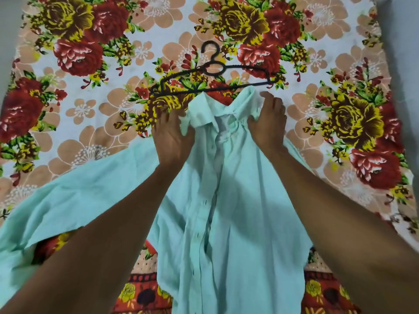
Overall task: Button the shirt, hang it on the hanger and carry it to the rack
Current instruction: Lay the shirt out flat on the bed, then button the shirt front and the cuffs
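A mint-green shirt lies front-up on the flowered bedsheet, collar pointing away from me, one sleeve spread out to the left. Its front placket runs down the middle with dark buttonholes showing. My left hand grips the left side of the collar. My right hand grips the right shoulder beside the collar. A black plastic hanger lies flat on the sheet just beyond the collar, hook pointing away; the collar's tip touches its lower bar.
The bedsheet with red and yellow roses covers the whole bed. A grey wall or floor strip runs along the right edge, and the bed's near edge has a red patterned border.
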